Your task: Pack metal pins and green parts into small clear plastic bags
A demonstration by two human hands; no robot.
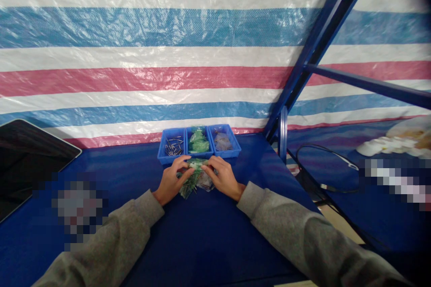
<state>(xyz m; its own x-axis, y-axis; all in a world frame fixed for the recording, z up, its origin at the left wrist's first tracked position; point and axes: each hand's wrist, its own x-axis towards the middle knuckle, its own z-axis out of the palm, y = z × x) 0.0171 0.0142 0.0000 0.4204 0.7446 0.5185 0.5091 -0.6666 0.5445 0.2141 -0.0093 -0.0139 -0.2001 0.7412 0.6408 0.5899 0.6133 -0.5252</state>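
My left hand (173, 180) and my right hand (224, 176) pinch the two sides of a small green plastic bag (196, 163), held just in front of the blue bins. Under and between my hands, more green bags (189, 184) lie beside clear bags (204, 181), with thin metal pieces showing at their edges. My fingers partly cover this pile. Behind stand three joined blue bins: the left bin (162, 149) contains loose screw-like metal pieces (174, 146), the middle one green bags (198, 140), and the right one clear bags (222, 141).
A dark-screened device (30, 161) lies at the left on the blue table (208, 242), near a blurred-out item (79, 206). A blue metal frame (303, 63) rises at the right. Beyond it are cables (323, 184) and white objects (387, 145). Striped sheeting (151, 54) hangs behind.
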